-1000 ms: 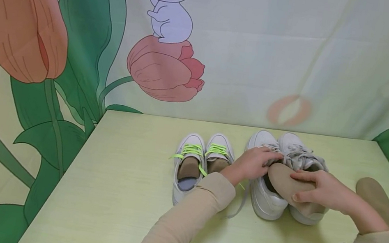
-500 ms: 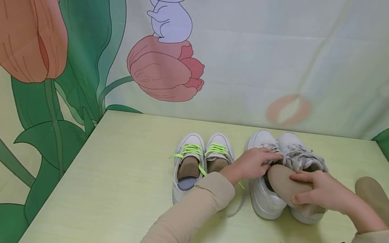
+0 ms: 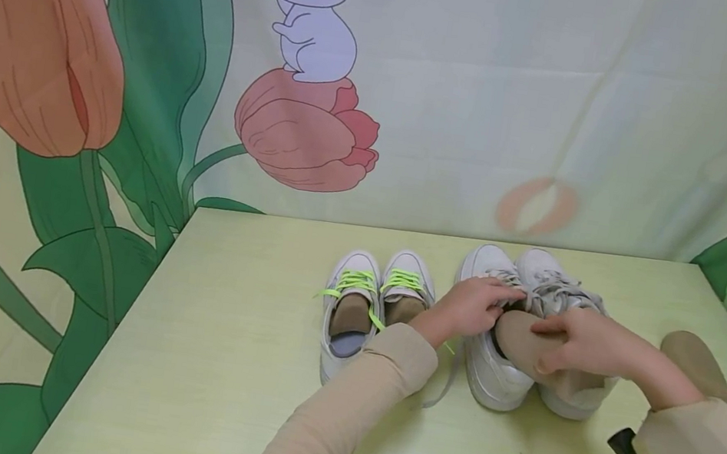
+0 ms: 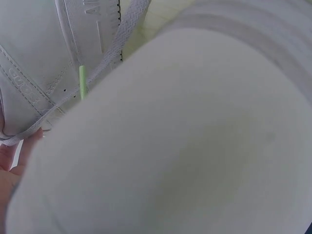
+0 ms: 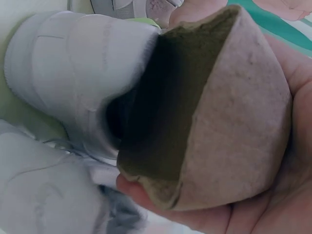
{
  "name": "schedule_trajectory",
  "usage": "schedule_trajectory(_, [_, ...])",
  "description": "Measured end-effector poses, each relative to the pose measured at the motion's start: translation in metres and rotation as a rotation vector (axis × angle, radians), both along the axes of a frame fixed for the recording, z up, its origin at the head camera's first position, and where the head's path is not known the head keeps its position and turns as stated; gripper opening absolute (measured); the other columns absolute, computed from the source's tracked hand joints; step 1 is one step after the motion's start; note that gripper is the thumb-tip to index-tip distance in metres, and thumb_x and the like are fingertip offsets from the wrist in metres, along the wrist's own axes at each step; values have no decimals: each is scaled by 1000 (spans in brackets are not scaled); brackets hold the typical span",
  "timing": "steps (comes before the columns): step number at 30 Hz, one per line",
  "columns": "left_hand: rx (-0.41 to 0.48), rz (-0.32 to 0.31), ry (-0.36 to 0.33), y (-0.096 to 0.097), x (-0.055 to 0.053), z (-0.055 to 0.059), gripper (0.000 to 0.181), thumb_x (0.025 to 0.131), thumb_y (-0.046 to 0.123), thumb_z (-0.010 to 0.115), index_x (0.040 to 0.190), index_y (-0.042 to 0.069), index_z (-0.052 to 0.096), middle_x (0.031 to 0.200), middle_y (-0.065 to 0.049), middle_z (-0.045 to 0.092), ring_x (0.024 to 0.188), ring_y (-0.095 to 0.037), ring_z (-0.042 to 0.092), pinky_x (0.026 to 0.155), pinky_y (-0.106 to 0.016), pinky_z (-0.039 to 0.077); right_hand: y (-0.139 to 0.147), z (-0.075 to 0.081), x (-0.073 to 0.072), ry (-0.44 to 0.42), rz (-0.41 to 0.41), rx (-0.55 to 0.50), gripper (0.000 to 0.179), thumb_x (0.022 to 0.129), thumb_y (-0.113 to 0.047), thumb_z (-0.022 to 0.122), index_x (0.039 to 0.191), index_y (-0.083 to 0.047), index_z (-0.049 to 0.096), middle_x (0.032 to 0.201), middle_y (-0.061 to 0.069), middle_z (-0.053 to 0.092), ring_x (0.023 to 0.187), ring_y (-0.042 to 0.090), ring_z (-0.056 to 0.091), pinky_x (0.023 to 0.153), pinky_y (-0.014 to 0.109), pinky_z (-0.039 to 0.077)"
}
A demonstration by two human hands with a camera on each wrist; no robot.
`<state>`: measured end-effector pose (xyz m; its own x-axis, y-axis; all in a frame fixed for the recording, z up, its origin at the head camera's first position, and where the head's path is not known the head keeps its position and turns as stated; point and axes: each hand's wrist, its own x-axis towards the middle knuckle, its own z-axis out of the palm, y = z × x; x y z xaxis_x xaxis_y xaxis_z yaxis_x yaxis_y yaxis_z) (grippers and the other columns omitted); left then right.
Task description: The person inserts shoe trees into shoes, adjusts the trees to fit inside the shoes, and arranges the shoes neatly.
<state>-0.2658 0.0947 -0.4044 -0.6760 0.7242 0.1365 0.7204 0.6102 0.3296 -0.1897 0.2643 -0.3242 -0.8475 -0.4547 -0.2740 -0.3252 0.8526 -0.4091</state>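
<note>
A beige insole (image 3: pixel 522 342) with a cupped heel lies slantwise over the opening of a white sneaker (image 3: pixel 496 374), the left one of the larger pair. My right hand (image 3: pixel 598 345) grips the insole, thumb on one edge and fingers on the other. In the right wrist view the insole's heel (image 5: pixel 239 117) faces the camera, its far end hidden by its own rim and shadow. My left hand (image 3: pixel 471 304) holds the same sneaker at its tongue and laces. The left wrist view is mostly blocked by a pale blurred surface, with fingertips (image 4: pixel 27 146) by a grey lace.
Right of it stands the matching sneaker (image 3: pixel 572 400), partly behind my right hand. A second insole (image 3: pixel 694 359) lies at the table's right side. A smaller sneaker pair with green laces (image 3: pixel 356 280) stands left, partly behind my left arm. A printed curtain (image 3: pixel 449 115) hangs behind the table.
My right hand and forearm have shifted slightly left and up, tilting the insole a little further toward the left sneaker's opening. My left hand stays in place.
</note>
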Motion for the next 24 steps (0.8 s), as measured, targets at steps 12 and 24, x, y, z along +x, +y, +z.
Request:
schedule_trajectory(12, [-5, 19, -18, 1, -1, -1, 39, 89, 14, 44, 126, 25, 50, 127, 4, 51, 116, -10, 48, 93, -21, 39, -24, 5, -7, -4, 2, 102, 54, 68, -33, 64, 110, 0, 60, 112, 17, 60, 105, 36, 54, 81, 45, 45])
schedule_trajectory(24, [-7, 34, -33, 3, -3, 0, 39, 89, 15, 44, 126, 26, 49, 126, 5, 52, 116, -8, 47, 93, -21, 38, -25, 1, -9, -20, -71, 22, 54, 69, -30, 64, 110, 4, 59, 113, 21, 58, 105, 38, 52, 81, 45, 46])
